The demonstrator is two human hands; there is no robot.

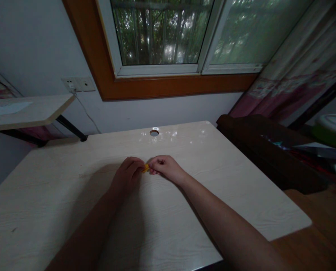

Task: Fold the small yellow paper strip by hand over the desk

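A small yellow piece (146, 168) shows between my two hands over the middle of the desk; most of it is covered by fingers, so its kind does not show. From the left, my left hand (130, 169) pinches one side of it, fingers curled together. My right hand (164, 166) holds the opposite side between thumb and bent fingers. Both hands rest low, at or close to the pale wood-grain desktop (202, 210).
Behind the hands is a round cable hole (154, 133) in the desktop. A raised shelf (29, 111) on black legs stands at the left. A window (162, 37) and wall sockets (77, 84) lie beyond; dark brown furniture (258, 150) is at the right.
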